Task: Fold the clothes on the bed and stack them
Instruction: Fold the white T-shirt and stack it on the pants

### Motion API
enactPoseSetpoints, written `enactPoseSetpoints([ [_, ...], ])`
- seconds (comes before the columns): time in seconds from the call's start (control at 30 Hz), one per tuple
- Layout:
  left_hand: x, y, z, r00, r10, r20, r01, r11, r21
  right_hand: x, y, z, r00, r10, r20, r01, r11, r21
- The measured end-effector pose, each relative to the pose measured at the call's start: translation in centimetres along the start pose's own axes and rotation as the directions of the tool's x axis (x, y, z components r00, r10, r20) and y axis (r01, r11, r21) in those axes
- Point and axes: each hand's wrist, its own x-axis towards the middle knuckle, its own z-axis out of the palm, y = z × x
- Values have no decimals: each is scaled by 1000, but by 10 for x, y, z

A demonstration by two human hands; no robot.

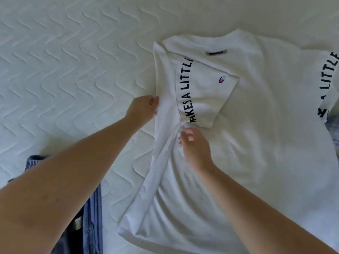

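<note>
white t-shirt lies flat on the bed, collar at the far end, hem nearest the person, long axis running straight away from both hands. left sleeve already turned in over the chest. left hand pinches the folded left edge, fingers curled on the cloth. right hand sits just to its right and a little nearer, fingertips gripping a bunch of fabric at the sleeve's lower corner. the unfolded half, with its lettered sleeve, spreads well to the right of the right hand, the nearer one for it. striped blue garment lies below the left forearm.
</note>
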Motion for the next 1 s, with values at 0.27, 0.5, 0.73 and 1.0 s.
enactPoseSetpoints([
  [0.27,-154,-67,53,968,-175,180,177,984,6,-31,0,30,921,257,292,-325,921,214],
  [0.5,-246,-89,68,976,-170,133,159,983,90,-62,14,22,802,309,511,-522,779,348],
  [0.73,-304,-53,88,994,-74,75,81,993,-89,-99,29,29,756,335,562,-507,843,179],
  [1.0,-338,-60,131,988,108,115,-58,927,-370,-105,85,-5,952,232,198,-226,973,-54],
])
